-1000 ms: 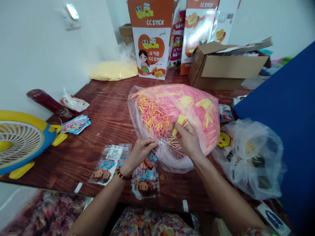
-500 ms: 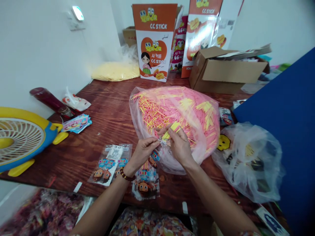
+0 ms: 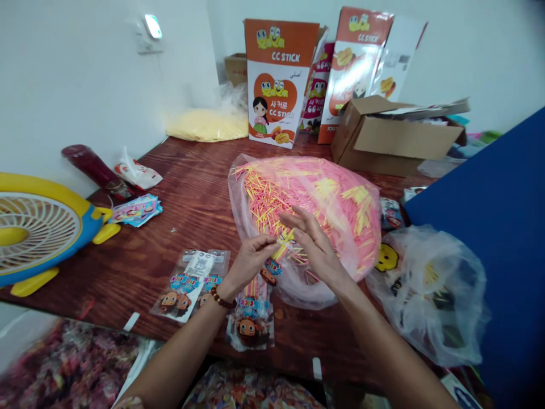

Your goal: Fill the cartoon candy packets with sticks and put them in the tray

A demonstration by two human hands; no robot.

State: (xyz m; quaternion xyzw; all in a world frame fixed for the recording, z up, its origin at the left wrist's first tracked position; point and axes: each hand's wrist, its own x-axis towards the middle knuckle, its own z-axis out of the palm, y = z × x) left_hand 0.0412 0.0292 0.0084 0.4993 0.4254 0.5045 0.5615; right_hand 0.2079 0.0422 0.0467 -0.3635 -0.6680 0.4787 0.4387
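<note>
My left hand (image 3: 254,260) pinches the top of a small clear printed packet (image 3: 272,270) with a cartoon face on it. Thin yellow and pink sticks (image 3: 283,249) stand up in the packet's mouth. Beside them my right hand (image 3: 318,250) has its fingers stretched apart; whether the thumb touches the packet cannot be made out. Behind both hands lies a large clear bag (image 3: 238,199), open towards me, full of loose pink and yellow sticks (image 3: 268,204). Below my left hand, filled packets (image 3: 251,318) lie on the table, and flat printed packets (image 3: 187,289) lie to the left.
A yellow and blue fan (image 3: 38,238) and a dark red bottle (image 3: 91,167) stand on the left. Printed cartons (image 3: 279,85) and an open brown box (image 3: 400,139) line the back. A clear plastic bag (image 3: 430,301) sits right, beside a blue panel (image 3: 502,238).
My right hand has let go of the bunch of yellow sticks and spread its fingers. The sticks now sit lower, in the mouth of the packet in my left hand. The view has shifted slightly.
</note>
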